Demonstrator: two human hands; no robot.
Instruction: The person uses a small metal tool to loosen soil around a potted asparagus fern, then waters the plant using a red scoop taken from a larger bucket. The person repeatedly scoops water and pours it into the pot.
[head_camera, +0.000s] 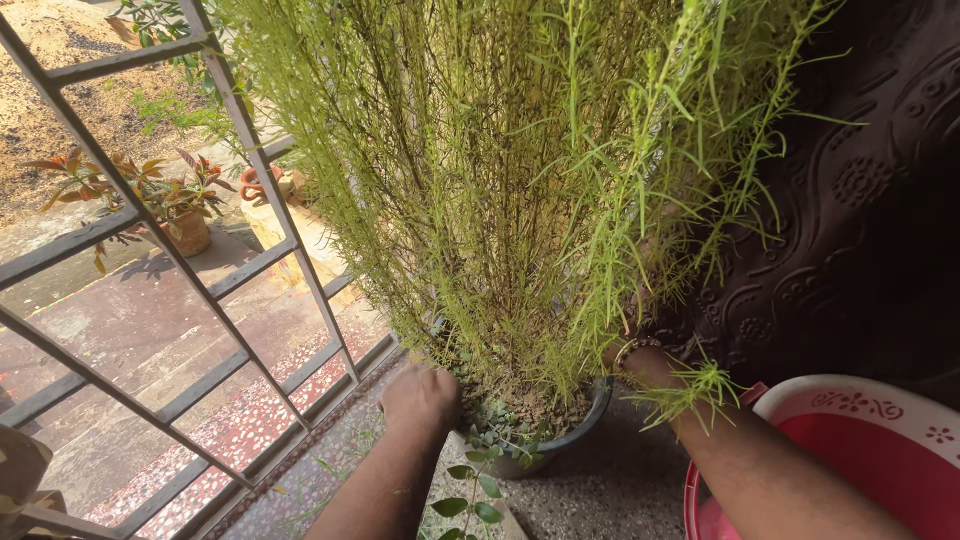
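A speckled floor (600, 500) beside a grille (250, 150). Left hand (420, 398), curled, touches the pot (590, 415) at 9 o'clock; right hand (640, 352) is buried among the plant (520, 180), its grip unclear. No weeding result shows.

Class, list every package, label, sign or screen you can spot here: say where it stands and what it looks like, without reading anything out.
None in view: no package, label, sign or screen. Only printed decoration shows: white flower motifs on the tub's pale rim, lower right.
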